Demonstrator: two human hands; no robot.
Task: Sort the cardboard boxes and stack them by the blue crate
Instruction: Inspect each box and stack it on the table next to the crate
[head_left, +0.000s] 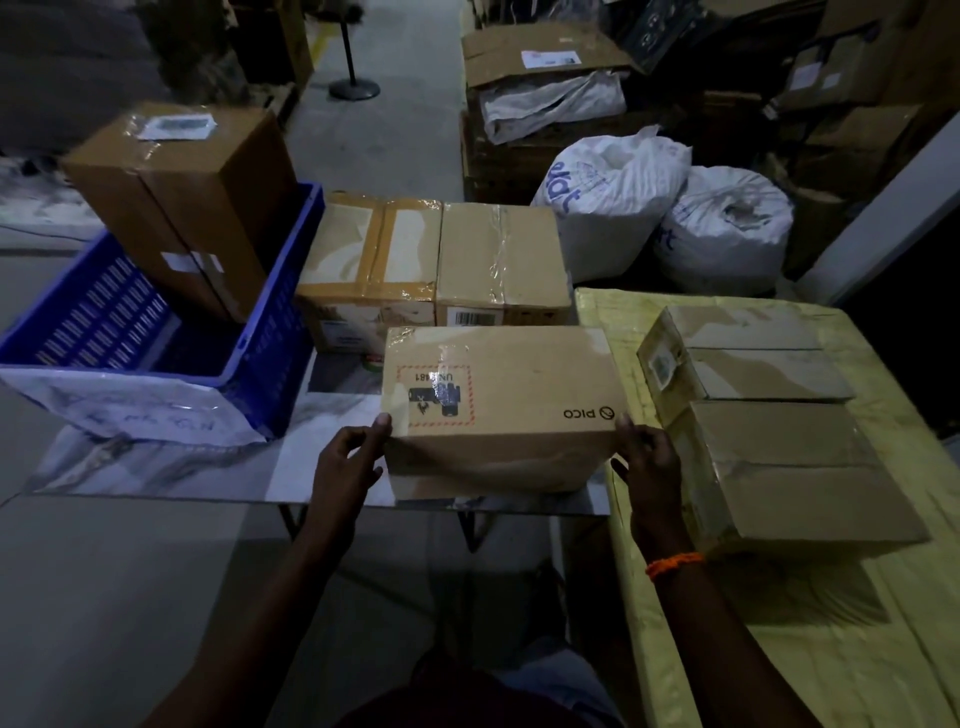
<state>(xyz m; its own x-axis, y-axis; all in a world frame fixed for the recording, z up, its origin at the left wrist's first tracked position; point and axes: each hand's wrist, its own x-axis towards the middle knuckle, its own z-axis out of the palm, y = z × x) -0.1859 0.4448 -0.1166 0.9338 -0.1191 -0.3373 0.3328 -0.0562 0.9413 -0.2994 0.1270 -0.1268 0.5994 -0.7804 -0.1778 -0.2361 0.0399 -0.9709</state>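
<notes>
The left hand (353, 457) and the right hand (647, 457) each gripped a near corner of the PICO box (498, 410). An orange band (675, 564) circled the right wrist. That box was at the near edge of the grey counter (156, 467); whether it rested there or was lifted could not be told. Just to its right, on the yellow counter (779, 649), lay 2 boxes, the nearer box (795, 467) touching the farther box (743, 353). To the left stood the blue crate (270, 322), with a tall box (182, 197) leaning inside it. Just beside the crate's right wall sat 2 more, the brown-taped box (363, 260) touching the clear-taped box (498, 254). Beyond those lay 2 white sacks (613, 208).
</notes>
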